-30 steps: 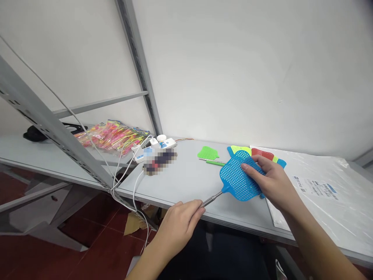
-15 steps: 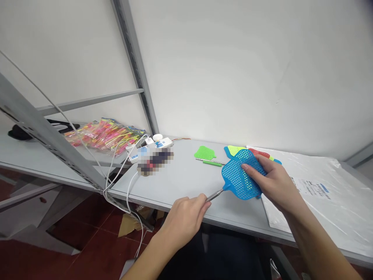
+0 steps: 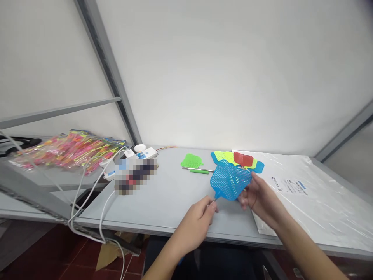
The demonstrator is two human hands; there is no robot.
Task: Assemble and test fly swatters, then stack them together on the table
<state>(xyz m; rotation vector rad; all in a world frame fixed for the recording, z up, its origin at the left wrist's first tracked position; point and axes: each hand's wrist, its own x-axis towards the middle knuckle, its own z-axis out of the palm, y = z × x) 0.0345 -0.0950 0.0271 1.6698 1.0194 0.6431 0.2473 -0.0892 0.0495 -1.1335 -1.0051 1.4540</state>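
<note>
A blue fly swatter (image 3: 229, 181) with a perforated head is held above the table, tilted toward me. My left hand (image 3: 198, 217) is closed around its thin metal rod, just below the head. At the head's right edge is my right hand (image 3: 259, 196), its curled fingers against the edge and partly behind it. Beyond lies a green fly swatter head (image 3: 191, 160), with a metal rod and green grip (image 3: 199, 171) beside it. More swatter heads lie overlapping behind the blue one: a yellow one (image 3: 225, 156), a red one (image 3: 243, 159) and a blue one (image 3: 258, 167).
A white plastic-wrapped package (image 3: 323, 206) covers the table's right side. To the left are a power strip (image 3: 147, 153), white cables (image 3: 103, 217) and a blurred-out object (image 3: 135, 177). Bagged colourful items (image 3: 78, 149) lie beyond the grey metal post (image 3: 112, 74).
The blue swatter has turned more upright and shifted slightly left. My right hand has slid from the face of its head to the right edge. The view has swung right.
</note>
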